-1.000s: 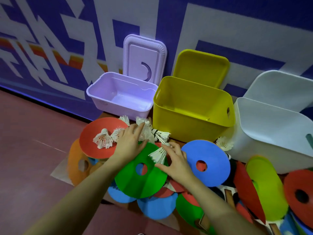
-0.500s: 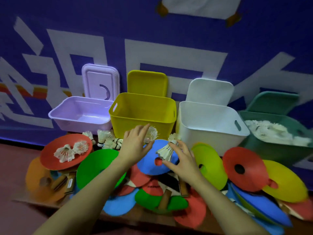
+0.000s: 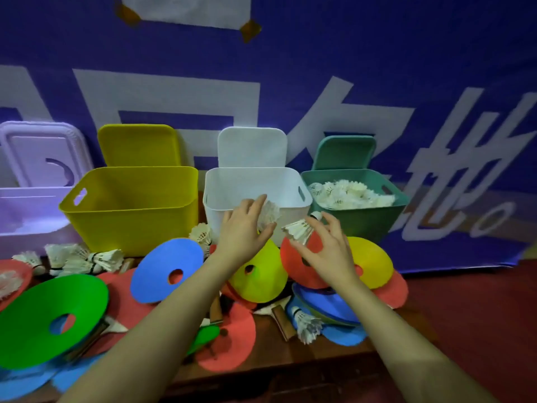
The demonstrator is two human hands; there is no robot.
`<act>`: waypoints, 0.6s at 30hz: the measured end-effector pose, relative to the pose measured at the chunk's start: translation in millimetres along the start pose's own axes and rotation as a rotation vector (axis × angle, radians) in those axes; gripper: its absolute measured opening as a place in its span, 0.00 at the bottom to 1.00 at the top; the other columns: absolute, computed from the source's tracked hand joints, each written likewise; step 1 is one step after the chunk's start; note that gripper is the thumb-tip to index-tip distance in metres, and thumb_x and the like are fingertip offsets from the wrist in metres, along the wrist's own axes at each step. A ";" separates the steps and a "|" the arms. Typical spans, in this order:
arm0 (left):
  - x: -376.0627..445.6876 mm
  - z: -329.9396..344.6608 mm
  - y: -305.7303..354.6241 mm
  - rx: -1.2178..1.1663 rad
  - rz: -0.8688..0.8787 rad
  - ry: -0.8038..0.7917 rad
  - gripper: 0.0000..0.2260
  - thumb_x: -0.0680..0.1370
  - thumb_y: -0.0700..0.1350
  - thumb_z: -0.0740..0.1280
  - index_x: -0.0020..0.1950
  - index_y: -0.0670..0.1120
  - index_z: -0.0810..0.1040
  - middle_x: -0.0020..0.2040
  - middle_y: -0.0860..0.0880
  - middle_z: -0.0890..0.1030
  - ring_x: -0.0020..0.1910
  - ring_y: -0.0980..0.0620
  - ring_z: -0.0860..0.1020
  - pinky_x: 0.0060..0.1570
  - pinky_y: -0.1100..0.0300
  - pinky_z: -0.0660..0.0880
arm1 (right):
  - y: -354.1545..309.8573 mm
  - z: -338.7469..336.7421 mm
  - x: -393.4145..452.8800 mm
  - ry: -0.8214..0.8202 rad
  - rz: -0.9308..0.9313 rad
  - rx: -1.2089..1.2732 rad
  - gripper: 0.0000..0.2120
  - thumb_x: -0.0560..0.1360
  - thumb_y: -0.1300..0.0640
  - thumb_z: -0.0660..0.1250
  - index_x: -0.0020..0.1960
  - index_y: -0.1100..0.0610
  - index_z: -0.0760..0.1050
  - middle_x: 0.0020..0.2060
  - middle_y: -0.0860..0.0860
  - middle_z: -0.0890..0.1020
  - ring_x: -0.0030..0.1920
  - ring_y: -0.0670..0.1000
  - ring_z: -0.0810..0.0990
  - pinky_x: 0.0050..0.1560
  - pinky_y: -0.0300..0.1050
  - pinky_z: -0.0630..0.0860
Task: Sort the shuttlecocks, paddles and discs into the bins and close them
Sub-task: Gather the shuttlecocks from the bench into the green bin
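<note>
The left hand (image 3: 242, 228) holds a white feathered shuttlecock (image 3: 268, 214) in a curled grip, against the front wall of the open white plastic bin (image 3: 226, 184). The right hand (image 3: 328, 248) pinches a second white shuttlecock (image 3: 300, 229) just left of the green plastic bin (image 3: 363, 219), which is heaped with shuttlecocks to its rim. Flat coloured discs, among them a blue disc (image 3: 157, 266), crowd the wooden bench (image 3: 290, 353) below both wrists.
</note>
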State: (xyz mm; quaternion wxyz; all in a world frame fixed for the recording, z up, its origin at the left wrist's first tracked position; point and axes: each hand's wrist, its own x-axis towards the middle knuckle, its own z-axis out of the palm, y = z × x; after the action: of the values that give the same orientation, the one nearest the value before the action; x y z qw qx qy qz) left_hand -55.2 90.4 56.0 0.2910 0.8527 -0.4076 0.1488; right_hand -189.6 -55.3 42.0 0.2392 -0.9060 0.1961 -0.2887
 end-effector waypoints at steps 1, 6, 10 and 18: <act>10.6 6.9 10.0 -0.029 0.003 -0.024 0.27 0.76 0.54 0.64 0.72 0.46 0.65 0.62 0.44 0.73 0.60 0.42 0.73 0.57 0.49 0.68 | 8.9 -6.3 6.7 0.016 0.011 0.004 0.26 0.69 0.43 0.72 0.64 0.50 0.74 0.68 0.53 0.66 0.62 0.55 0.71 0.62 0.53 0.70; 70.8 44.9 57.4 -0.167 0.035 -0.095 0.27 0.76 0.48 0.66 0.74 0.47 0.62 0.65 0.43 0.68 0.62 0.41 0.71 0.60 0.48 0.68 | 53.5 -27.9 48.4 0.125 0.118 0.054 0.26 0.70 0.44 0.71 0.66 0.48 0.72 0.69 0.54 0.64 0.66 0.56 0.67 0.64 0.54 0.69; 122.8 81.2 74.5 -0.196 0.081 -0.100 0.28 0.75 0.46 0.66 0.74 0.47 0.61 0.65 0.43 0.68 0.60 0.42 0.71 0.57 0.50 0.69 | 93.7 -35.7 86.1 0.146 0.184 0.041 0.27 0.71 0.43 0.70 0.68 0.48 0.70 0.69 0.53 0.63 0.69 0.55 0.65 0.65 0.51 0.68; 202.7 156.1 63.0 -0.221 0.084 -0.264 0.31 0.76 0.49 0.66 0.75 0.52 0.55 0.67 0.44 0.65 0.60 0.45 0.71 0.60 0.52 0.69 | 168.6 -27.0 167.7 0.017 0.272 0.006 0.27 0.74 0.44 0.67 0.69 0.52 0.68 0.71 0.54 0.61 0.72 0.53 0.59 0.67 0.46 0.62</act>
State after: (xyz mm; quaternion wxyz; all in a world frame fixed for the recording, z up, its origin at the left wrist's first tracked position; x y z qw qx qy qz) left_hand 24.6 -160.8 56.4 0.3206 0.8097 -0.4915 0.0017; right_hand -116.0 -283.0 41.2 0.2774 -0.8677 0.3185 -0.2621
